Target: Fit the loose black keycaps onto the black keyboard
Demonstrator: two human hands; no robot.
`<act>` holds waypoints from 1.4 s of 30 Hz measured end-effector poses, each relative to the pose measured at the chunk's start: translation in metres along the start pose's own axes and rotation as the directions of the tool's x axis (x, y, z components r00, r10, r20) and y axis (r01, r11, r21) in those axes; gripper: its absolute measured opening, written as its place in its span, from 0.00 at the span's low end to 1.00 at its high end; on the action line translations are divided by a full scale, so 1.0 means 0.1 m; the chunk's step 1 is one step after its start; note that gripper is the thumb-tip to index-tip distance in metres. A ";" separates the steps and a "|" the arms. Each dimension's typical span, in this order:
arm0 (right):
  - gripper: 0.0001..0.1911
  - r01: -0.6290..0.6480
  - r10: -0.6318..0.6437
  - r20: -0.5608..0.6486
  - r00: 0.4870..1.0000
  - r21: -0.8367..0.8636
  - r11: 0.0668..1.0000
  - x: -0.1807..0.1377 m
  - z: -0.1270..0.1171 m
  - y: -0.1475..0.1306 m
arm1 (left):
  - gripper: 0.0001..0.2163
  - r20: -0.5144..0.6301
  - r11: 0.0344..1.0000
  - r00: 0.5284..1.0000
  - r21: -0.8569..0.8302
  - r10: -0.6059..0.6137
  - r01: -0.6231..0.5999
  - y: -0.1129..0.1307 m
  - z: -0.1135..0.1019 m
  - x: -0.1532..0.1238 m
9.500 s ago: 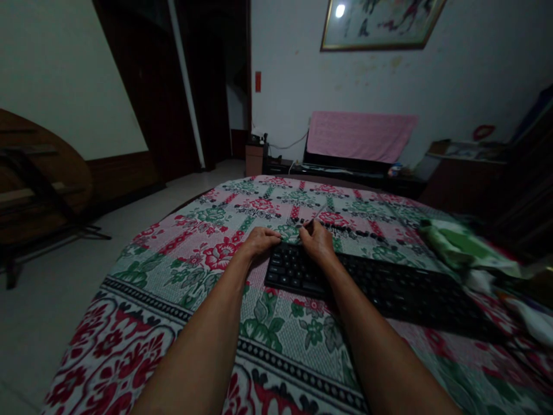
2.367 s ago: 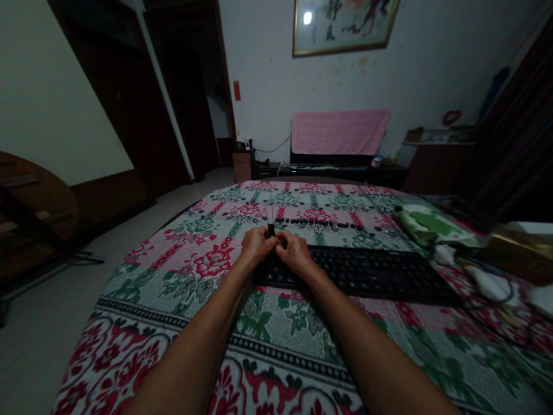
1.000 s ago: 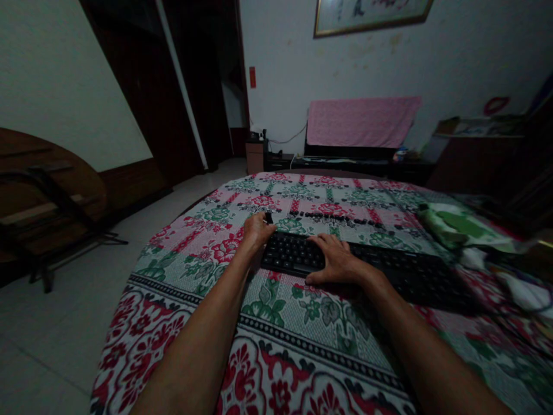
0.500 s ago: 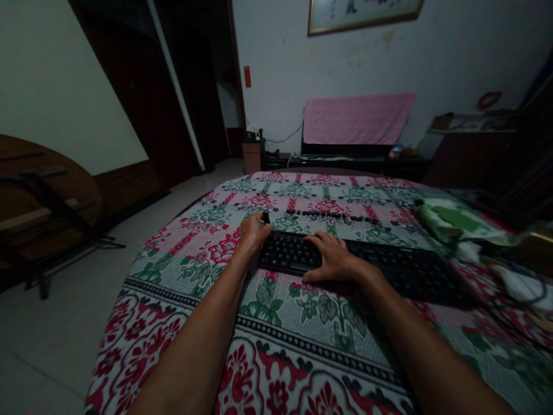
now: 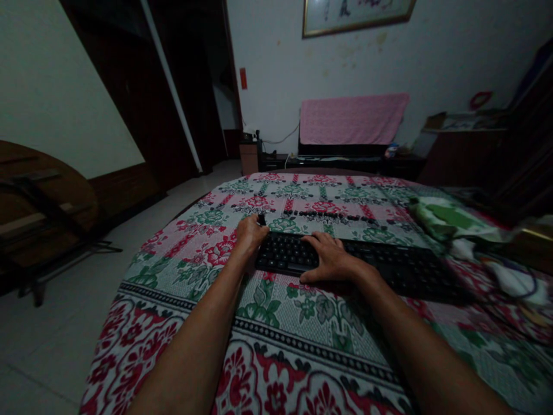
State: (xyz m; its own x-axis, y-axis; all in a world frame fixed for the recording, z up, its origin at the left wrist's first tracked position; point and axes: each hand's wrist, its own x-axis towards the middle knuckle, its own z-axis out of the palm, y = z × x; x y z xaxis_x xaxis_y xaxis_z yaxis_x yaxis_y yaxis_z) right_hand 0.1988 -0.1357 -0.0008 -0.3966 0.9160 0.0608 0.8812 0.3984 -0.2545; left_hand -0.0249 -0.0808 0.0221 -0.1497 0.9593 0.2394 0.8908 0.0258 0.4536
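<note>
A black keyboard lies across the flowered cloth, turned slightly, its right part reaching under and beyond my right forearm. My right hand spans it, thumb at the near edge and fingers toward the far edge, holding it. At its far left corner, my left hand is closed with a small black piece standing up at the fingertips; its exact kind is too small to make out. Behind the keyboard runs a row of small black keycaps on the cloth.
The table has a rounded left edge. To the right lie a green and white packet, a white crumpled thing and dark cables. A folded round tabletop stands at left. A pink cloth hangs by the far wall.
The whole view has shifted slightly, with the scene sitting a little further left. Both hands keep their places on the keyboard, and the small black piece stays at my left fingertips.
</note>
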 end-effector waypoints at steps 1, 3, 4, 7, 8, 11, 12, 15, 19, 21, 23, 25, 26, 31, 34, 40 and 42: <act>0.56 -0.002 0.002 -0.001 1.000 0.000 1.000 0.00 0.00 0.00 | 0.13 -0.005 1.000 1.000 0.013 0.010 -0.010 0.00 0.01 0.00; 0.56 0.000 0.000 -0.008 1.000 0.001 1.000 0.01 0.01 0.01 | 0.13 -0.016 0.999 0.999 0.037 0.030 -0.029 0.00 0.02 -0.01; 0.56 0.002 -0.002 -0.012 1.000 0.001 1.000 0.01 0.02 0.01 | 0.14 -0.021 0.998 0.999 0.045 0.037 -0.036 0.00 0.02 -0.01; 0.56 0.006 -0.006 -0.012 1.000 -0.007 1.000 0.02 0.03 0.02 | 0.14 -0.035 0.998 0.999 0.050 0.039 -0.037 0.01 0.03 -0.02; 0.56 0.007 -0.007 -0.011 1.000 -0.010 1.000 0.02 0.03 0.02 | 0.14 -0.039 0.998 0.999 0.045 0.035 -0.033 0.01 0.03 -0.02; 0.56 0.010 -0.010 -0.014 1.000 -0.015 1.000 0.02 0.03 0.02 | 0.14 -0.032 1.000 0.999 0.016 0.005 -0.005 0.00 0.03 -0.01; 0.56 0.011 -0.011 -0.016 1.000 -0.015 1.000 0.02 0.03 0.03 | 0.14 -0.021 1.000 1.000 0.003 -0.012 0.012 0.00 0.02 0.00; 0.55 0.012 -0.012 -0.014 1.000 -0.011 1.000 0.02 0.04 0.03 | 0.13 0.002 0.998 0.998 -0.025 -0.056 0.056 0.00 0.01 0.01; 0.56 0.006 -0.006 -0.007 1.000 -0.009 1.000 0.03 0.05 0.04 | 0.14 -0.020 0.999 0.999 0.010 -0.039 0.039 0.03 0.00 -0.02; 0.57 0.004 -0.004 -0.001 1.000 -0.008 1.000 0.03 0.05 0.05 | 0.14 -0.034 0.999 0.999 0.045 -0.007 0.009 0.05 0.00 -0.04; 0.57 0.005 -0.005 0.005 1.000 -0.008 1.000 0.03 0.05 0.04 | 0.14 -0.038 0.997 0.999 0.069 0.021 -0.018 0.06 0.00 -0.05; 0.57 0.005 -0.005 0.008 1.000 -0.009 1.000 0.02 0.04 0.03 | 0.14 -0.033 0.997 0.999 0.078 0.025 -0.023 0.06 0.01 -0.05; 0.57 0.003 -0.003 0.008 1.000 -0.010 1.000 0.02 0.03 0.03 | 0.14 -0.030 0.997 0.999 0.078 0.020 -0.017 0.06 0.01 -0.05; 0.57 0.002 -0.002 0.005 1.000 -0.017 1.000 0.01 0.03 0.03 | 0.13 -0.020 0.996 1.000 0.084 0.019 -0.017 0.05 0.01 -0.04; 0.57 0.004 -0.004 0.005 1.000 -0.021 1.000 0.02 0.04 0.03 | 0.13 -0.037 0.993 0.998 0.108 0.049 -0.044 0.07 0.03 -0.07; 0.56 0.002 -0.002 0.010 1.000 -0.016 1.000 0.01 0.02 0.02 | 0.12 -0.067 0.984 0.994 0.165 0.084 -0.072 0.11 0.07 -0.13; 0.56 0.002 -0.002 0.013 1.000 -0.013 1.000 0.01 0.02 0.02 | 0.12 -0.076 0.982 0.994 0.178 0.084 -0.069 0.11 0.08 -0.13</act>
State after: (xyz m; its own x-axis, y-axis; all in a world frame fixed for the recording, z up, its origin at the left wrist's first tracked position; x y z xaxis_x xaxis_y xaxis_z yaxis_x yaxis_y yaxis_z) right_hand 0.1996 -0.1345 -0.0027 -0.4016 0.9145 0.0489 0.8837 0.4009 -0.2416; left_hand -0.0096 -0.0911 0.0172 -0.1065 0.9338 0.3415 0.9613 0.0089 0.2755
